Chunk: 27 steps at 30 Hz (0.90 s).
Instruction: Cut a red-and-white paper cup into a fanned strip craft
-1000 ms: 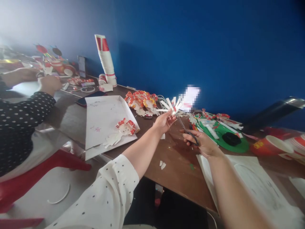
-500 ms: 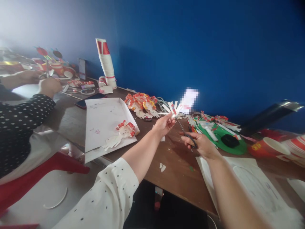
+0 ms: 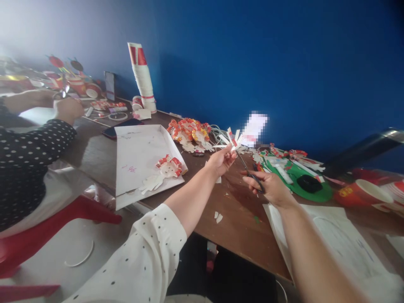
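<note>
Since a moment ago, the view is shifting slightly. The left hand [image 3: 222, 160] is pinching flat, spiky paper strips [image 3: 233, 143] over the brown tabletop [image 3: 240, 229]; the right hand [image 3: 269, 185] is gripping thin scissors [image 3: 245, 163], pointing at them. Curly paper shapes [image 3: 188, 132] are lying beyond.

Left fingers [image 3: 232, 156] pinched, right fingers [image 3: 250, 181] curled.

Wall [image 3: 252, 63]: deep blue, whitish at far left;
Table [image 3: 243, 235]: brown, along the wall;
Red furniture [image 3: 78, 209]: lower left, partly visible;
Floor [image 3: 105, 242]: pale grey;
Light: strongest at upper left
</note>
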### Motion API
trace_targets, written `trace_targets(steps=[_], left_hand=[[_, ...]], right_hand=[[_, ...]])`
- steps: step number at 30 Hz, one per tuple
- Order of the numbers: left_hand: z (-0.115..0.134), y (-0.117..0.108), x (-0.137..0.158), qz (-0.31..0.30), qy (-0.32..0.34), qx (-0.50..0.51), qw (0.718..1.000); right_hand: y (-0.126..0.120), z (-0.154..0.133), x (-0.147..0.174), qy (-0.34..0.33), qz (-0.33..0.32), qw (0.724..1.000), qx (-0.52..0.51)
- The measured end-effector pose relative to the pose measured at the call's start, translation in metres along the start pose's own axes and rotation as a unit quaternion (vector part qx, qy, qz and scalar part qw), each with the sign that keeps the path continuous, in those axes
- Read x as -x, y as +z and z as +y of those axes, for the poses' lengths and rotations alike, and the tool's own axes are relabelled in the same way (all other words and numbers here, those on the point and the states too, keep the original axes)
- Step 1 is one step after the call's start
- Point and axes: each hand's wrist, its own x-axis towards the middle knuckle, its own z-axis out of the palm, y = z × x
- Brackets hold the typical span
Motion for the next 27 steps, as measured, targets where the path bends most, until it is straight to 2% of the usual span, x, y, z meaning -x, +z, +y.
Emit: trace_targets(steps=[16,27], left_hand=[[0.001,0.004,0.003,0.012,-0.003,0.029,0.999],[-0.001,0.004,0.001,0.036,0.080,-0.020,0.996]], right_hand=[[0.009,-0.011,0.004,-0.013,0.040,0.999,0.024],[0.003,-0.013,0.006,-0.005,0.041,0.999,0.031]])
